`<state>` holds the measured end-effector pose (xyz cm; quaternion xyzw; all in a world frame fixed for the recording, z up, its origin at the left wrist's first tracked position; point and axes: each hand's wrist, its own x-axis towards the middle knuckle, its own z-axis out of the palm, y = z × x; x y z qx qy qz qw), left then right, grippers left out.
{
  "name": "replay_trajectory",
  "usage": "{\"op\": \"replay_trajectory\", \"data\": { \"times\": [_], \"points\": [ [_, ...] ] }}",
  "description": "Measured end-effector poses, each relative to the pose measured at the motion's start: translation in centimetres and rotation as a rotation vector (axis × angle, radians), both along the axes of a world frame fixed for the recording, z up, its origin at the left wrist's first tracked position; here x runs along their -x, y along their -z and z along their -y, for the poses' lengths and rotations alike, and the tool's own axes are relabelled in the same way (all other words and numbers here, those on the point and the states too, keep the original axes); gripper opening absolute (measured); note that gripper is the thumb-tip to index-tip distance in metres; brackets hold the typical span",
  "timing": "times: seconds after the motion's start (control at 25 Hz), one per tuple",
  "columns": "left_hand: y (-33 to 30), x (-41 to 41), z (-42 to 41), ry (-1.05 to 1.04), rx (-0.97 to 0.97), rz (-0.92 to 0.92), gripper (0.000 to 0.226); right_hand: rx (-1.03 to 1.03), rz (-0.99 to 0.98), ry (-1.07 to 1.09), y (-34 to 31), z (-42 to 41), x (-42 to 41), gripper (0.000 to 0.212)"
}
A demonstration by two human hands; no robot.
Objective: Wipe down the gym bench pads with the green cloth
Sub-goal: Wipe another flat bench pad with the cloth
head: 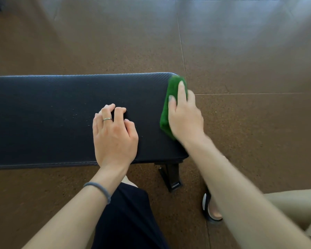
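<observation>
A black padded gym bench pad point(52, 114) runs across the view from the left edge to its rounded right end. The green cloth point(169, 106) lies folded on that right end of the pad. My right hand point(184, 115) lies flat on the cloth with straight fingers and presses it onto the pad. My left hand point(113, 135) rests on the pad's middle with its fingers bent and fingertips on the surface; it holds nothing and wears a ring.
Brown speckled rubber floor tiles point(241, 69) surround the bench. A black metal bench leg point(171, 177) sticks out below the pad's right end. My foot in a sandal point(211, 209) stands next to it, and my dark-clothed leg point(129, 216) is below the pad.
</observation>
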<state>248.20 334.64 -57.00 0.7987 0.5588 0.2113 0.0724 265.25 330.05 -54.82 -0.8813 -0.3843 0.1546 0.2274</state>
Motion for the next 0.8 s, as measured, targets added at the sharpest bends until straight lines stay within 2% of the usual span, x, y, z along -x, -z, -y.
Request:
{"op": "replay_trajectory", "data": {
  "times": [0.08, 0.16, 0.36, 0.44, 0.52, 0.6, 0.68, 0.8],
  "points": [
    [0.1, -0.1, -0.1, -0.001, 0.0, -0.005, 0.037, 0.033, 0.034, -0.038, -0.1, 6.0, 3.9, 0.06],
    [0.3, -0.2, 0.0, -0.002, -0.007, 0.004, 0.036, 0.077, 0.073, -0.042, 0.2, 7.8, 4.8, 0.06],
    [0.3, 0.0, -0.2, 0.005, 0.001, 0.033, 0.034, 0.089, 0.083, -0.052, 0.4, -1.5, -0.9, 0.06],
    [-0.1, 0.1, -0.3, 0.038, 0.024, 0.05, 0.035, 0.132, 0.149, -0.082, 0.8, -0.5, 0.0, 0.061],
    [-0.9, 1.3, -0.9, 0.122, 0.017, 0.088, 0.037, 0.116, 0.315, -0.171, 1.0, 3.3, 3.5, 0.061],
    [-1.2, 3.9, -2.1, 0.141, -0.065, 0.05, 0.032, 0.106, 0.36, -0.308, 1.0, 5.9, 7.2, 0.062],
    [-1.2, 6.1, -2.9, 0.078, -0.107, 0.008, 0.03, 0.09, 0.381, -0.423, 1.1, 4.8, 9.1, 0.06],
    [-0.7, 6.6, -3.0, 0.006, -0.048, 0.036, 0.03, 0.02, 0.418, -0.546, 1.1, 2.0, 8.9, 0.056]
  ]
}}
